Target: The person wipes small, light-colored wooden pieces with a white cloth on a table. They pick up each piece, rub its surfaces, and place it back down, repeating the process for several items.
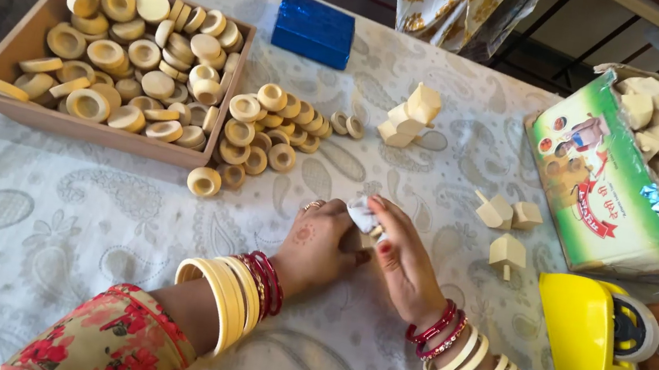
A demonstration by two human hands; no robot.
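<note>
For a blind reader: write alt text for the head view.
A person's left hand and right hand pinch a small white piece on a paisley tablecloth. Beyond sit a wooden tray of pale wooden rings, loose wooden blocks, a blue box and a yellow tape dispenser.
</note>
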